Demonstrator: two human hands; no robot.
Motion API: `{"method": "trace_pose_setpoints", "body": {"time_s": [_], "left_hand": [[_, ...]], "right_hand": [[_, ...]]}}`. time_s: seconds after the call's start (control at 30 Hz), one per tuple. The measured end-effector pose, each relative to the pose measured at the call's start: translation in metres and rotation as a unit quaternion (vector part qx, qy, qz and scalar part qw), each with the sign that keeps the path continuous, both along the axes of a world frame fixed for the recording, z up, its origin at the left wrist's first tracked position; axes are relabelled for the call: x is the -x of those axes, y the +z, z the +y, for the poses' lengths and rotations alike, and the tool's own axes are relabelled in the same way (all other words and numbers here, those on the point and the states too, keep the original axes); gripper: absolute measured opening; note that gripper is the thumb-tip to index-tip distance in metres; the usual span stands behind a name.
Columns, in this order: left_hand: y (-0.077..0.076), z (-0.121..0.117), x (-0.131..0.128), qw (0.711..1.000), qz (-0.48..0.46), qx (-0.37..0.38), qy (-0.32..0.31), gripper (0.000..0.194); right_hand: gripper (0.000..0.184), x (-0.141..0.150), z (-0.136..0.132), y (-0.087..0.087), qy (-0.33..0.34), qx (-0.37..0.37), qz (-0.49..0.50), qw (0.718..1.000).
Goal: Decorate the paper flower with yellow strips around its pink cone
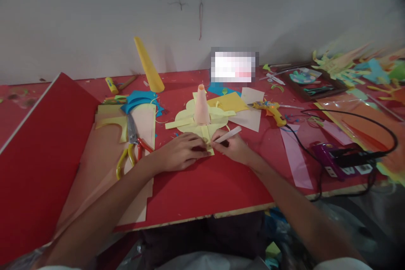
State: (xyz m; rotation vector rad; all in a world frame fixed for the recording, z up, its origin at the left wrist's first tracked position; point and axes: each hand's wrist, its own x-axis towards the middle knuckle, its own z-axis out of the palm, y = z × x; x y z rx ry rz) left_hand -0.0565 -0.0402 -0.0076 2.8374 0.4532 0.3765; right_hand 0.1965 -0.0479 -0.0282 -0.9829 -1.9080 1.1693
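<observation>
Since it appears to be cut from thin sheet paper, the pale yellow paper flower (184, 123) should prove light, slightly springy and easily creased; its strips (225, 115) probably offer the safest hold, whereas the pink cone (201, 109), upright at its centre, would likely dent under a squeeze. The piece lies toward the middle of the red tabletop (202, 194). The left hand (184, 152) rests palm down, fingers curved over the front strip (205, 130); whether they pinch it cannot be told. The right hand (234, 148) is clamped around a white pen-like stick (230, 133), its lower end hidden.
</observation>
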Motion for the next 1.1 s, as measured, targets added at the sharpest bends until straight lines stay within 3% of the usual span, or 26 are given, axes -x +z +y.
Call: {"method": "trace_pose_setpoints", "body": {"time_s": [0.1, 0.2, 0.3, 0.4, 0.57, 0.8, 1.1], "left_hand": [[0.000, 0.000, 0.000, 1.000, 0.011, 0.002, 0.001, 0.044], [0.000, 0.001, 0.001, 1.000, 0.018, 0.003, -0.002, 0.043], [0.000, 0.001, 0.001, 1.000, 0.013, 0.003, -0.003, 0.043], [-0.001, 0.001, 0.001, 1.000, 0.009, -0.002, 0.000, 0.043], [-0.003, 0.002, 0.000, 1.000, 0.017, -0.014, 0.000, 0.038], [-0.003, 0.001, 0.000, 1.000, -0.005, -0.014, -0.002, 0.040], [-0.001, 0.001, 0.000, 1.000, 0.012, -0.006, -0.002, 0.038]], "right_hand": [[0.025, -0.007, 0.000, 0.006, -0.006, 0.038, 0.044, 0.998], [0.026, -0.011, 0.000, 0.010, -0.009, 0.012, 0.042, 0.999], [0.026, -0.008, -0.001, 0.006, -0.049, 0.023, 0.042, 0.998], [0.026, -0.002, -0.001, 0.000, -0.043, 0.044, 0.028, 0.998], [0.029, 0.000, 0.001, -0.003, -0.001, 0.014, -0.030, 0.999], [0.020, 0.001, 0.000, -0.008, 0.004, -0.048, -0.066, 0.997], [0.020, -0.003, 0.000, -0.006, -0.019, -0.038, -0.049, 0.998]]}}
